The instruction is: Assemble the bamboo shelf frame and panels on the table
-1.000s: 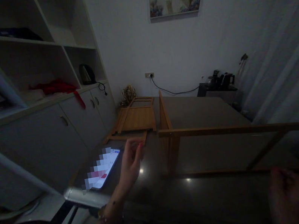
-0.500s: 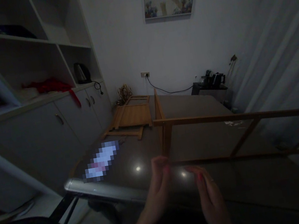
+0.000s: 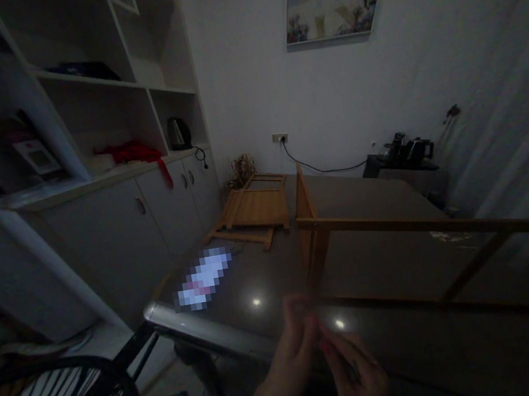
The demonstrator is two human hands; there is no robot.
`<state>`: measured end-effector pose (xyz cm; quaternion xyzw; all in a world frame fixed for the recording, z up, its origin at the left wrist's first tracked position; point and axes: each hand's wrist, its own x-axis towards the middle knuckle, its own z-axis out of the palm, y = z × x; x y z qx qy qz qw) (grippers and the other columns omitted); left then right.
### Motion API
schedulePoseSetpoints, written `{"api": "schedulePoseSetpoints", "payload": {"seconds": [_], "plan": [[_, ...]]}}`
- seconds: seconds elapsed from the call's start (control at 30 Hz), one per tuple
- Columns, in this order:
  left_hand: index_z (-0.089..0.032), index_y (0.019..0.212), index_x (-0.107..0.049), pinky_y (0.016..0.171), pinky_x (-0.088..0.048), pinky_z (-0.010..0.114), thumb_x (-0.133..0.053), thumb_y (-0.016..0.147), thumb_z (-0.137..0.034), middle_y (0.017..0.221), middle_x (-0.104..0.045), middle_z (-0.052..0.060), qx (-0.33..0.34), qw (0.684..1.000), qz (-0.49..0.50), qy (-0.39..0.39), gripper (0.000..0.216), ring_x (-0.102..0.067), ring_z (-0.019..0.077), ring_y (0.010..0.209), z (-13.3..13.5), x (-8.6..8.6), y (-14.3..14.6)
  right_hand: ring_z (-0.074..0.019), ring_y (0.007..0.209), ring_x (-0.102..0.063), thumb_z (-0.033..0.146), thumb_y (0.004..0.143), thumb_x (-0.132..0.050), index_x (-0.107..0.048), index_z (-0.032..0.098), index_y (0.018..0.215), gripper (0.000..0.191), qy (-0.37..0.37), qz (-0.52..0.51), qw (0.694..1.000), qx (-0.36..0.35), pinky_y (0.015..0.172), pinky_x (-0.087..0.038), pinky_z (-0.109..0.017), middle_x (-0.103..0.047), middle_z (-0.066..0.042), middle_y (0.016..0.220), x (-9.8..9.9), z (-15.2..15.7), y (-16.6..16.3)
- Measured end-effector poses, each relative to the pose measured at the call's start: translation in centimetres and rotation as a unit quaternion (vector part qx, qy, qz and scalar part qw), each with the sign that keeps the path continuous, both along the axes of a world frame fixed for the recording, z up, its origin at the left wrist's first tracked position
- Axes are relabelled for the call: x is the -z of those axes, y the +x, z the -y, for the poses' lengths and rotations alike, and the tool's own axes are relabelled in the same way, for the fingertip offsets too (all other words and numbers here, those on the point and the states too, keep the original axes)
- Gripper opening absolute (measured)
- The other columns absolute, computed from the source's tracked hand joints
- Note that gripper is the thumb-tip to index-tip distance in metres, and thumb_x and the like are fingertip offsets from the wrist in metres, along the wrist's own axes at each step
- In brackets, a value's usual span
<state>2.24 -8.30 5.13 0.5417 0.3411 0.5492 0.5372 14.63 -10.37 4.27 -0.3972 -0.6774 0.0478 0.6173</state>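
Standing apparently part-joined on the table (image 3: 365, 194), wooden frame (image 3: 400, 222) is seen beyond left hand (image 3: 294, 348) and right hand (image 3: 363, 381) — fingers bent close, any grip can't be told — flat panels (image 3: 258, 207) seemingly left loose

Head view, forward-down across table (image 3: 357, 190)

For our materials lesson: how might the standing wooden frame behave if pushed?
The frame would probably stay stiff, having straight wooden bars. Its open gaps suggest it may be light for its size. It might slide, since the table looks shiny.
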Motion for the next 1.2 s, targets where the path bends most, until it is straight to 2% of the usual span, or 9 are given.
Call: {"api": "schedulePoseSetpoints", "payload": {"seconds": [0.23,0.5,0.7,0.77,0.87,1.0,1.1,1.2], "plan": [[-0.020,0.118,-0.039,0.077,-0.046,0.026,-0.048,0.096,-0.047,0.091,-0.052,0.002,0.022,0.999,-0.015,0.022,0.036,-0.053,0.0125,0.082,-0.2,0.8,0.1,-0.0120,0.069,-0.068,0.024,0.091,-0.063,-0.071,0.021,0.090,0.009,-0.012,-0.051,0.999,0.008,0.064,-0.055,-0.017,-0.068,-0.001,0.080,0.5,0.2,-0.2],[-0.019,0.112,-0.043,0.084,-0.043,0.027,-0.041,0.099,-0.042,0.094,-0.053,0.002,0.042,0.997,-0.065,0.021,0.026,-0.051,0.0133,0.090,-0.8,1.7,-0.2,-0.0124,0.069,-0.066,0.023,0.091,-0.062,-0.069,0.022,0.089,0.008,-0.057,-0.011,0.998,0.001,0.064,-0.054,-0.018,-0.066,-0.001,0.079,0.9,0.2,0.6],[-0.018,0.113,-0.050,0.084,-0.045,0.028,-0.038,0.099,-0.042,0.103,-0.058,0.006,0.046,0.986,-0.140,0.078,0.030,-0.055,0.0160,0.095,-2.0,0.4,-1.1,-0.0125,0.070,-0.065,0.022,0.091,-0.062,-0.069,0.022,0.088,0.007,-0.038,0.020,0.999,0.025,0.065,-0.054,-0.020,-0.066,-0.001,0.078,0.6,0.1,1.1],[-0.018,0.112,-0.053,0.082,-0.046,0.028,-0.037,0.099,-0.043,0.102,-0.060,0.007,0.020,0.979,-0.183,0.093,0.033,-0.056,0.0166,0.093,-2.8,-0.2,-1.9,-0.0127,0.068,-0.065,0.021,0.091,-0.063,-0.067,0.022,0.087,0.006,-0.028,0.023,0.999,0.035,0.064,-0.053,-0.021,-0.066,-0.001,0.077,0.4,-0.2,1.4],[-0.019,0.108,-0.057,0.080,-0.046,0.030,-0.039,0.098,-0.044,0.097,-0.062,0.007,-0.059,0.960,-0.249,0.110,0.033,-0.057,0.0176,0.087,-4.5,-0.2,-2.9,-0.0135,0.066,-0.064,0.021,0.089,-0.064,-0.065,0.021,0.083,0.006,-0.010,0.020,0.997,0.068,0.062,-0.052,-0.022,-0.065,0.000,0.074,0.2,-1.0,2.4],[-0.020,0.107,-0.057,0.075,-0.047,0.033,-0.044,0.093,-0.046,0.091,-0.062,0.006,-0.143,0.915,-0.353,0.135,0.032,-0.057,0.0200,0.083,-7.2,1.6,-3.6,-0.0135,0.063,-0.063,0.022,0.089,-0.063,-0.062,0.021,0.076,0.013,-0.010,0.012,0.991,0.130,0.059,-0.050,-0.022,-0.064,0.000,0.070,0.1,-2.5,3.8],[-0.019,0.113,-0.054,0.076,-0.048,0.036,-0.051,0.088,-0.052,0.092,-0.060,0.006,-0.165,0.892,-0.389,0.158,0.041,-0.057,0.0228,0.085,-8.6,3.2,-3.6,-0.0141,0.064,-0.062,0.026,0.090,-0.060,-0.060,0.021,0.073,0.018,-0.032,-0.005,0.986,0.163,0.059,-0.049,-0.023,-0.063,0.000,0.068,0.3,-3.8,3.9],[-0.018,0.115,-0.052,0.081,-0.048,0.041,-0.055,0.083,-0.055,0.098,-0.059,0.009,-0.186,0.871,-0.418,0.179,0.049,-0.056,0.0267,0.093,-9.3,4.2,-3.6,-0.0145,0.067,-0.061,0.029,0.090,-0.058,-0.059,0.021,0.072,0.020,-0.069,-0.029,0.985,0.158,0.062,-0.049,-0.024,-0.061,0.000,0.070,0.7,-4.9,3.0]]}}
